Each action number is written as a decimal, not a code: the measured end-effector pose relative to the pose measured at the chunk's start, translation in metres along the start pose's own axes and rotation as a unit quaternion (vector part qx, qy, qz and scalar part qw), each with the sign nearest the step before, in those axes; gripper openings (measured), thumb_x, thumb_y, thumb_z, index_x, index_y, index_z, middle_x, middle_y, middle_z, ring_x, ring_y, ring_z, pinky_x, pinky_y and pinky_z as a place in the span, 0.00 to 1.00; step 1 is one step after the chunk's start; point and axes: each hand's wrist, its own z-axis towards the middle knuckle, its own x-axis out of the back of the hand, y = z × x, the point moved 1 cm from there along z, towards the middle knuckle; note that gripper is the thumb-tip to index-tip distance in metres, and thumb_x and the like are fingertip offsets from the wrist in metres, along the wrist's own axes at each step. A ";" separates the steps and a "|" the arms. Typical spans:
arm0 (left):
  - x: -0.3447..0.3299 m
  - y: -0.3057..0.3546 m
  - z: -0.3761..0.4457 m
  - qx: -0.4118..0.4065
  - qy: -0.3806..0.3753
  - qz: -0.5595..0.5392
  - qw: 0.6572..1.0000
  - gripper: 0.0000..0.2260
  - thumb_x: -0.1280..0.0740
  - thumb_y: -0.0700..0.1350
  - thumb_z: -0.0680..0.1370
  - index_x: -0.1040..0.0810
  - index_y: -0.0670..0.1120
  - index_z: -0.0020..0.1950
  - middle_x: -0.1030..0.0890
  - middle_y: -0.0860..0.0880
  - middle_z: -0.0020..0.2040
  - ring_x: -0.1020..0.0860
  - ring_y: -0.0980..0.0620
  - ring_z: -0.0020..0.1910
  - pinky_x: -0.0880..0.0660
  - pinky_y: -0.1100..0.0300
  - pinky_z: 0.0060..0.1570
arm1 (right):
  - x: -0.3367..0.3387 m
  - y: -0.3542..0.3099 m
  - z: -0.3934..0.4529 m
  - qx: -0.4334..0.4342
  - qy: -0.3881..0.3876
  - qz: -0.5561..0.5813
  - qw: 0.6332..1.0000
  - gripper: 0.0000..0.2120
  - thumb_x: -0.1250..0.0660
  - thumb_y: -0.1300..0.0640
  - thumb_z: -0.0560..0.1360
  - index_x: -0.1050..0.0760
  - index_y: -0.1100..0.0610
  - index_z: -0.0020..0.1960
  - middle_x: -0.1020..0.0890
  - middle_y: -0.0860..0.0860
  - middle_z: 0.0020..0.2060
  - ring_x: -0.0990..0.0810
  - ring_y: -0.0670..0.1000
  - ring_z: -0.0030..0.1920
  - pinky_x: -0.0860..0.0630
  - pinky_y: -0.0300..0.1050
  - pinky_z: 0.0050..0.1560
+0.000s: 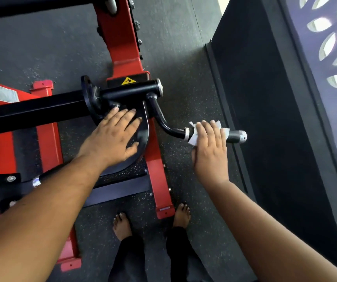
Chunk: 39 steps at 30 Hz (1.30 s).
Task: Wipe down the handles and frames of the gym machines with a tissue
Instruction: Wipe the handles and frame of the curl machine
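A red and black gym machine fills the left and middle of the head view, with a red frame point(120, 37). A curved black handle point(235, 136) with a metal end cap sticks out to the right. My right hand point(210, 147) grips this handle with a white tissue point(194, 137) wrapped under the fingers. My left hand point(112, 137) rests flat, fingers straight, on a rounded black plate point(143, 135) just below the black pivot tube point(131, 90).
A long black bar point(31, 112) runs left from the pivot. Red base rails point(159, 176) lie on the dark speckled floor. My bare feet point(122, 224) stand beside the rail's end. A dark wall point(275, 98) with a patterned screen rises close on the right.
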 end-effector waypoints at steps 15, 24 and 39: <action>0.004 -0.020 -0.127 0.130 0.167 -0.230 0.950 0.26 0.41 0.56 0.84 0.32 0.43 0.78 0.34 0.43 0.79 0.35 0.43 0.78 0.46 0.44 0.80 | 0.009 -0.106 -0.031 0.031 -0.002 0.266 0.963 0.29 0.46 0.69 0.77 0.32 0.59 0.77 0.36 0.49 0.78 0.43 0.49 0.81 0.44 0.47 0.81; -0.064 -0.069 -0.259 0.301 0.028 -0.189 0.934 0.26 0.50 0.57 0.86 0.37 0.45 0.80 0.38 0.42 0.81 0.38 0.42 0.79 0.44 0.38 0.78 | -0.065 -0.250 -0.022 0.258 -0.111 -0.089 0.956 0.31 0.44 0.42 0.83 0.35 0.63 0.77 0.28 0.60 0.71 0.37 0.62 0.77 0.49 0.66 0.79; -0.069 -0.068 -0.252 0.269 0.022 -0.225 0.936 0.24 0.49 0.53 0.86 0.37 0.48 0.81 0.44 0.42 0.83 0.40 0.43 0.80 0.46 0.39 0.79 | -0.064 -0.269 -0.005 0.214 -0.059 -0.133 0.966 0.20 0.49 0.49 0.85 0.20 0.55 0.57 0.16 0.53 0.50 0.20 0.58 0.54 0.32 0.55 0.68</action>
